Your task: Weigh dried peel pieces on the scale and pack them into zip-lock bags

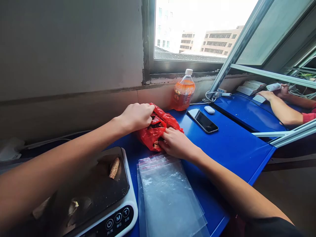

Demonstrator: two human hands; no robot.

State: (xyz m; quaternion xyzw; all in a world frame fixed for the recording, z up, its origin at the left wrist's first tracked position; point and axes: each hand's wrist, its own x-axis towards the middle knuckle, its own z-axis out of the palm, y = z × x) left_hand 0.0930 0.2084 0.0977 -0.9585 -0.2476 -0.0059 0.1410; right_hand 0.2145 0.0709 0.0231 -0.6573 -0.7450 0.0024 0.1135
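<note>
A red plastic bag (148, 136) with brown pieces inside lies on the blue table (237, 144). My left hand (137, 117) is closed on the bag's upper left edge. At its lower right edge, the fingers of my right hand (174, 142) are closed on the red plastic beside a brown piece. Clear zip bags (168, 194) lie stacked just in front of the red bag. To their left is a digital scale (125, 184) with a dark top, bearing a speckled brown piece (114, 168); my left forearm hides part of it.
An orange drink bottle (184, 92) stands by the wall behind the bag. A phone (202, 121) and a white case (209, 109) lie to the right. Beyond a metal frame (271, 76), another person's arms (283, 105) hold a white device.
</note>
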